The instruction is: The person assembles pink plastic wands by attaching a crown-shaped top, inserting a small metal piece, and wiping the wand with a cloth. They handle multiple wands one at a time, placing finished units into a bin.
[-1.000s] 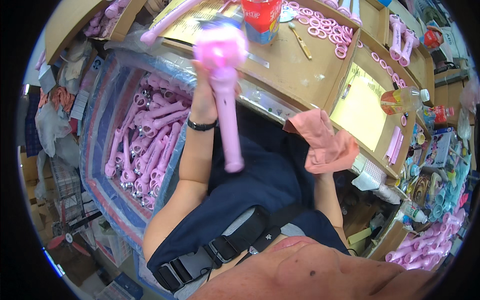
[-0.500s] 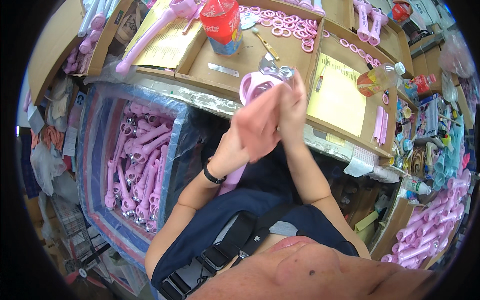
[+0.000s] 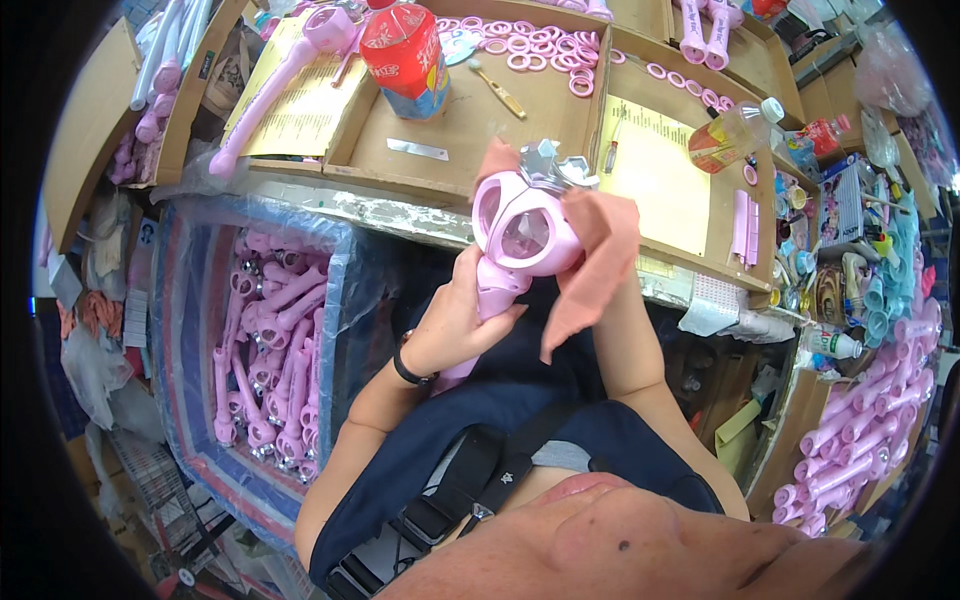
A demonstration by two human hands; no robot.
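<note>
My left hand (image 3: 455, 315) is closed around the neck of a pink toy wand (image 3: 545, 252), below its round head with oval openings. A shiny silver crown-like piece (image 3: 550, 165) tops the head. A salmon-coloured cloth (image 3: 600, 255) hangs at the head's right side, and another bit of it shows behind the head at upper left. My right hand is mostly hidden behind the cloth and holds it against the wand; only the right forearm (image 3: 625, 345) shows plainly. Part of the wand's shaft shows beneath my left wrist.
A lined bin (image 3: 345, 290) of pink wands stands at left. Cardboard trays (image 3: 470, 185) on the bench hold pink rings (image 3: 580, 85), a toothbrush (image 3: 500, 92), a red-labelled bottle (image 3: 408, 60) and yellow sheets (image 3: 655, 190). Another wand (image 3: 262, 100) lies at upper left; pink tubes (image 3: 860, 430) are stacked at right.
The cloth has moved from in front of the wand to its right side, uncovering the head. My right hand has gone behind it. The bench has shifted slightly left in view.
</note>
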